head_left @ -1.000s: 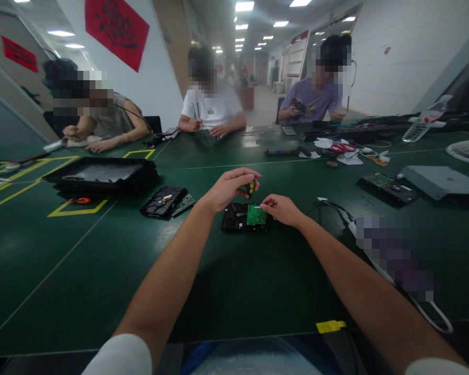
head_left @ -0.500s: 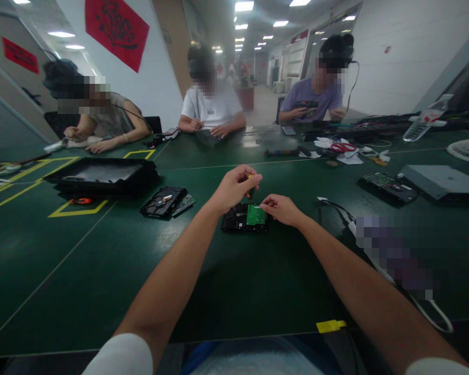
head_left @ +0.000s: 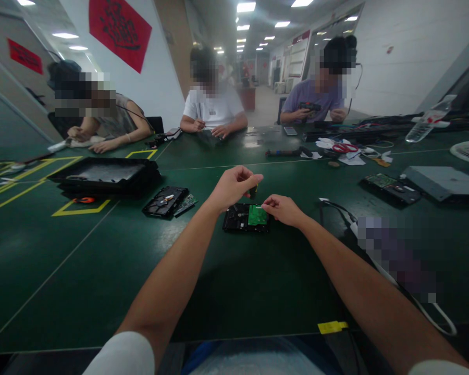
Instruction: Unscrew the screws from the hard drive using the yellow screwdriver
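A black hard drive [head_left: 236, 220] lies flat on the green table, its green circuit board [head_left: 257, 214] facing up on the right part. Above its far edge, my left hand [head_left: 236, 187] is closed in a pinch on a small black-and-yellow screwdriver-like tool [head_left: 253, 191], mostly covered by the fingers. My right hand [head_left: 282, 209] reaches in from the right, thumb and fingertips pinched together at the board's right edge. Whatever those fingertips hold is too small to make out.
Left of the drive lie another hard drive [head_left: 164, 201] and a loose circuit board [head_left: 186, 204], near black trays [head_left: 105, 174]. On the right are a power strip [head_left: 371, 250], another drive [head_left: 391, 188] and a grey metal box [head_left: 445, 183]. Three people sit across the table.
The tool in my left hand shows a little more below the fingers and its angle has shifted slightly. My right hand stays at the board's edge. The whole view has shifted slightly.
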Available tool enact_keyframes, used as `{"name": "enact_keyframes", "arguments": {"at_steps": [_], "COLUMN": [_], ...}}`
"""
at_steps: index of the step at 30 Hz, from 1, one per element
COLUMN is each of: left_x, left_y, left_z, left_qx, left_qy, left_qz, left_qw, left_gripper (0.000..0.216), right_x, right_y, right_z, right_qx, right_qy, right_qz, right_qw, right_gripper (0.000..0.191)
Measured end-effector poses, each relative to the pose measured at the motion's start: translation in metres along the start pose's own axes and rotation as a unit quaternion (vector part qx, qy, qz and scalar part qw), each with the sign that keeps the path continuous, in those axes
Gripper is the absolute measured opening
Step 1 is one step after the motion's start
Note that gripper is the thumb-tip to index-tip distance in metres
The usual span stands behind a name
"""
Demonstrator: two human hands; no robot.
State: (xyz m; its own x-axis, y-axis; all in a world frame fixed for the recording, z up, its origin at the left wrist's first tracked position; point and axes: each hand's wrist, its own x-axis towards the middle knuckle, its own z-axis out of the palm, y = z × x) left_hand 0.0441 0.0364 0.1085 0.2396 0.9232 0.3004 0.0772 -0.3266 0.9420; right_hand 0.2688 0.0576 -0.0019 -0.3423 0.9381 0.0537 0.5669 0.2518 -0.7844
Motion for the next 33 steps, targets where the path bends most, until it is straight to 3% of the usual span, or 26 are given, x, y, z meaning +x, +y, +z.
{"name": "enact_keyframes", "arguments": {"at_steps": [5, 12, 21, 30, 33], "left_x": [-0.0013, -0.0004, 0.0005, 0.0020, 0.0015], "left_y": [0.0030, 0.0024, -0.0012, -0.0022, -0.0020], "left_z": [-0.0019, -0.0070, -0.0096, -0.0070, -0.0053], "left_qx": [-0.007, -0.098, -0.172, -0.107, -0.101], "left_qy": [-0.059, -0.123, -0.118, -0.027, -0.028], "left_qz": [0.019, -0.024, -0.063, -0.038, -0.034], "left_qw": [0.998, 0.987, 0.976, 0.993, 0.994], "left_gripper": [0.027, 0.026, 0.023, 0.030, 0.034], "right_x": [-0.0011, -0.0006, 0.0016, 0.0005, 0.0000], "right_y": [-0.0030, -0.0026, 0.0011, 0.0013, 0.0006], "right_z": [-0.0018, -0.0002, 0.0006, -0.0004, -0.0011], "right_qx": [-0.002, -0.007, 0.005, 0.000, -0.004], "right_qy": [0.001, 0.007, 0.004, -0.001, -0.002], "right_qz": [-0.004, -0.009, -0.009, -0.007, -0.005], "right_qw": [1.000, 1.000, 1.000, 1.000, 1.000], "right_gripper": [0.017, 0.015, 0.016, 0.017, 0.018]}}
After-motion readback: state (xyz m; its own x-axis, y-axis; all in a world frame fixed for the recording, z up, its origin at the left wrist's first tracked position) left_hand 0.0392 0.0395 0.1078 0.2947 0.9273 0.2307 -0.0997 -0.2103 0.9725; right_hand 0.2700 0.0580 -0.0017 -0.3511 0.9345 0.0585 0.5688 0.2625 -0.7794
